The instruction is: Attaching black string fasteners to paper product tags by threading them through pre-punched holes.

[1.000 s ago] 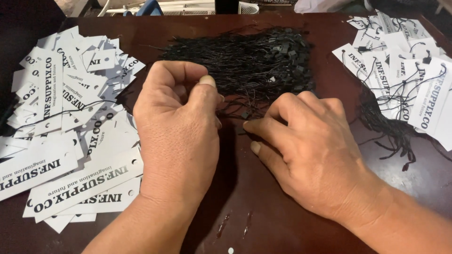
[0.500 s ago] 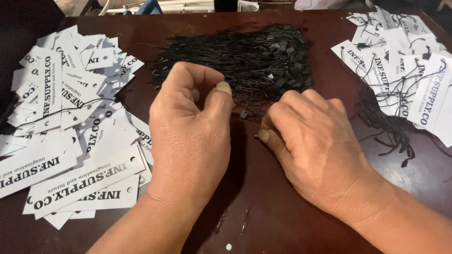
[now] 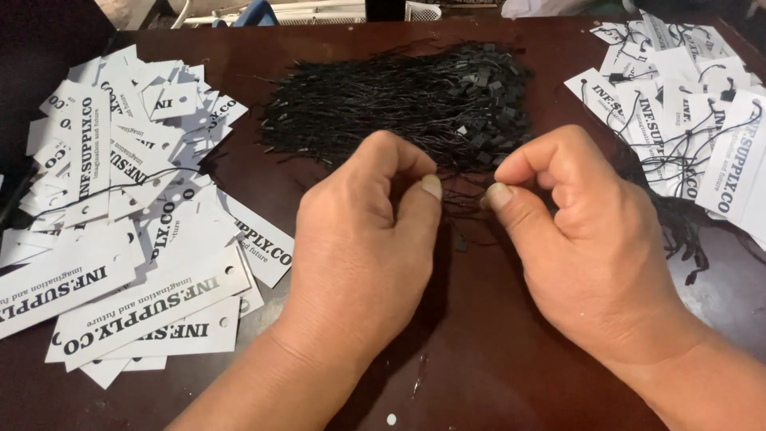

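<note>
1. Head view: the left hand (image 3: 359,247) and right hand (image 3: 586,239) each close their grip, pinching thin strands at the near edge of the black string pile (image 3: 399,100).
2. The pile lies on the worktop (image 3: 495,351) just beyond both grips; white tags (image 3: 128,223) lie left of them.

Curled fingers (image 3: 415,172) hide the grip; tag piles (image 3: 120,231) cropped at edges.

Tangled heap of black string fasteners (image 3: 399,104), spread on dark table
</note>
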